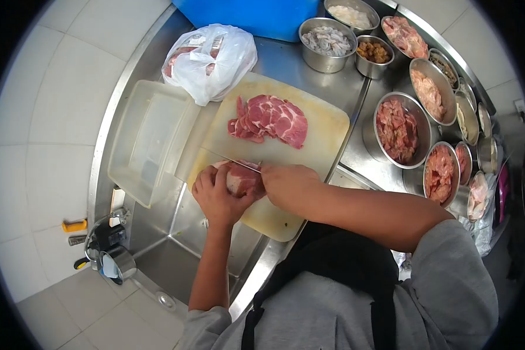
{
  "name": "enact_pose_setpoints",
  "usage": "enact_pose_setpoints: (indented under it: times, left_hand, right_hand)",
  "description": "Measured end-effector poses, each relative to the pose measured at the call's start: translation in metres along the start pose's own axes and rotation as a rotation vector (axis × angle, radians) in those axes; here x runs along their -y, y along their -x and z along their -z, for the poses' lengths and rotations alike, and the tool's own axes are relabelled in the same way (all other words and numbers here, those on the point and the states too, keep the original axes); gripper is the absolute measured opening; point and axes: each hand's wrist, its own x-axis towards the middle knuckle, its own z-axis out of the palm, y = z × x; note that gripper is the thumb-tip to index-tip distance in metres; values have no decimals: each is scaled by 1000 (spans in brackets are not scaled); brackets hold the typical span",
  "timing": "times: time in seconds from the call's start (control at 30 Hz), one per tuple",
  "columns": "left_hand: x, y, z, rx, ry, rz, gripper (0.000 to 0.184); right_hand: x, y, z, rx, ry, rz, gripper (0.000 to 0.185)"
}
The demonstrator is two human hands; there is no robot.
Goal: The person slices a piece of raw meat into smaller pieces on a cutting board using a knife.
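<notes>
My left hand [219,197] is wrapped over a block of raw meat [239,182] on the cutting board [324,128], pressing it down. In my right hand [289,185] is a knife, its handle hidden in my grip. The thin knife blade [233,160] lies along the far side of the block, pointing to the left. Whether it has cut into the meat is hard to make out. Beyond the blade, a pile of overlapping marbled meat slices [274,119] rests on the board.
A clear plastic tub [146,140] stands left of the board, beside a white plastic bag [224,64] with packed meat. Below is a steel sink [181,262]. Steel bowls of meat [396,131] and shrimp-like pieces [328,42] crowd the right. A blue container [245,17] sits behind.
</notes>
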Motion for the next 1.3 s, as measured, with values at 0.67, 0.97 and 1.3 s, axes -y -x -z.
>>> enact_pose_setpoints:
  times: [0.67,0.97,1.3]
  left_hand:
    - [-2,5,0,70,-48,108,77]
    - [0,2,-7,-22,-14,62,75]
    - [-1,3,-5,22,-26,77,77]
  right_hand:
    - [-7,27,23,166,-9,-74,27]
    - [-27,-7,-15,2,45,80,27]
    - [-42,5,-23,120,91,-7,26]
